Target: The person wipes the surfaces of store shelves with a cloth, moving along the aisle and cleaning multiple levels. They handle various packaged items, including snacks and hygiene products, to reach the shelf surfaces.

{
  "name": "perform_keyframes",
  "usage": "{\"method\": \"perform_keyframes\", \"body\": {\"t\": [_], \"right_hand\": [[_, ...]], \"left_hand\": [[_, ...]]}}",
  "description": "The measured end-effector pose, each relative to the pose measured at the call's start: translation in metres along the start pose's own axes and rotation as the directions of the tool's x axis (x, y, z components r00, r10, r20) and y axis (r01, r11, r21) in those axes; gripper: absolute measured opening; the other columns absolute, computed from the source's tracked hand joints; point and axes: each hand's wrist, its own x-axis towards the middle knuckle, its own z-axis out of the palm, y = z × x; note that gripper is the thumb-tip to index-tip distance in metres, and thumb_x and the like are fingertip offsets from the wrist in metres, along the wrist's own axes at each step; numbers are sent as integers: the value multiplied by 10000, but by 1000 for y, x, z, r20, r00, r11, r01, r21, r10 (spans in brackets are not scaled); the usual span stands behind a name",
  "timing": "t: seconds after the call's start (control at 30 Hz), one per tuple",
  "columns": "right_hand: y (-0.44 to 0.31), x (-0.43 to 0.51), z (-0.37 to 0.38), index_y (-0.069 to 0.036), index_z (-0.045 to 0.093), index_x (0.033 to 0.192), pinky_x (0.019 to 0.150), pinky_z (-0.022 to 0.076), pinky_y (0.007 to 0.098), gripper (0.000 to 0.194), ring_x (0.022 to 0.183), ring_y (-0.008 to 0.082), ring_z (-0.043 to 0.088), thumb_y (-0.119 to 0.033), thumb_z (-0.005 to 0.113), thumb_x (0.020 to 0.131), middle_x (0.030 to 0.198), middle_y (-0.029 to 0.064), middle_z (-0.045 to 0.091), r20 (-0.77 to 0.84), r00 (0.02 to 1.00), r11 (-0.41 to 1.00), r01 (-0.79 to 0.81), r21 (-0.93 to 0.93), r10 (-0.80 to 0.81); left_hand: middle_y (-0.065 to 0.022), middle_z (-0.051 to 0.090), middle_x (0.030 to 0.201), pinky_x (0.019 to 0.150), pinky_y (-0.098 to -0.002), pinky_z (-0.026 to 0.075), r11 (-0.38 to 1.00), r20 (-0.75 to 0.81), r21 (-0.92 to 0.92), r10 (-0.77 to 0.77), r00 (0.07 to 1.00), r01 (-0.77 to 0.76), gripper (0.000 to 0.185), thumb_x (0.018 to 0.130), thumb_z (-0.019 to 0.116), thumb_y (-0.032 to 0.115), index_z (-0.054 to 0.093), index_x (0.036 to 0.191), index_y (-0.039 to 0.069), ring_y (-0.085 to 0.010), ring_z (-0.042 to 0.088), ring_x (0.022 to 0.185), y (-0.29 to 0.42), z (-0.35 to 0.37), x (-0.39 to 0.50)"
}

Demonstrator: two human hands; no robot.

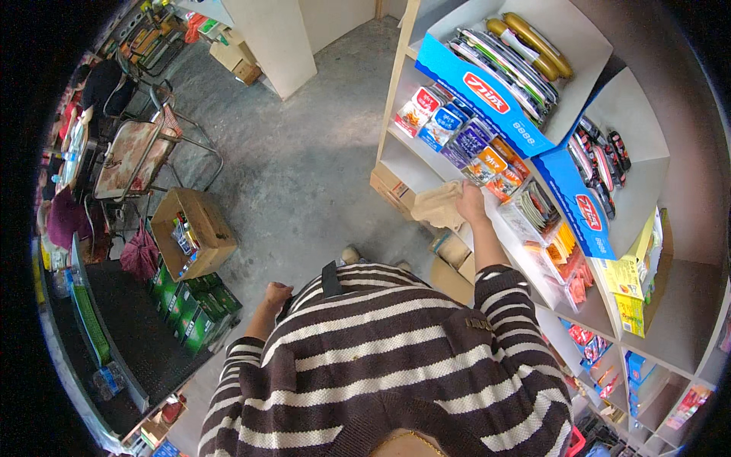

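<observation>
My right hand (pixel 473 202) grips a beige cloth (pixel 438 205), which hangs in front of the lower shelf's edge. Just beyond that hand, a row of snack packets (pixel 445 128) in red, blue, purple and orange stands on the middle shelf. Beside it is a clear plastic tub (pixel 528 211) with packets inside. My left hand (pixel 278 292) is down by my left hip, its fingers curled; whether it holds anything cannot be told. Above the packets, a blue-fronted display box (pixel 485 94) holds flat packs and large sausages (pixel 534 48).
An open cardboard box (pixel 214 251) rests on green cartons (pixel 191 311) at the left, near a metal-framed folding chair (pixel 134 151). People sit at the far left edge. Cardboard boxes (pixel 451 271) lie under the shelf. A white pillar (pixel 274 45) stands ahead.
</observation>
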Motion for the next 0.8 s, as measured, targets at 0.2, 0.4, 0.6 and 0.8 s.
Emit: {"method": "perform_keyframes", "body": {"t": [0.2, 0.4, 0.6, 0.8], "right_hand": [[37, 26, 22, 57, 523, 1181, 972, 387, 423, 496, 1120, 377, 513, -203, 637, 774, 1178, 259, 553, -79, 994, 974, 86, 208, -71], [42, 25, 19, 37, 544, 967, 853, 435, 420, 244, 950, 343, 561, -84, 594, 761, 965, 210, 589, -57, 998, 982, 18, 187, -8], [-4, 35, 3, 73, 540, 956, 839, 429, 460, 289, 961, 433, 552, -56, 609, 707, 952, 279, 585, 85, 994, 997, 76, -18, -74], [32, 74, 31, 40, 596, 1018, 848, 448, 425, 298, 943, 357, 591, -81, 629, 747, 993, 236, 613, -16, 999, 998, 49, 44, -48]], "left_hand": [[-149, 662, 702, 519, -333, 529, 964, 91, -185, -175, 980, 189, 269, 819, 680, 198, 671, 838, -70, -201, 631, 573, -21, 9, 35], [-107, 661, 670, 502, -348, 533, 988, 16, 85, -129, 992, 127, 315, 816, 669, 308, 686, 838, -6, -193, 619, 515, 10, 15, 30], [-110, 641, 607, 474, -344, 512, 987, 18, 17, -161, 987, 161, 300, 803, 634, 292, 671, 726, 4, -202, 600, 474, -11, 23, 21], [-129, 655, 643, 490, -357, 529, 964, -24, 14, -267, 963, 267, 296, 796, 657, 289, 677, 774, -6, -209, 625, 504, -31, 15, 12]]}}
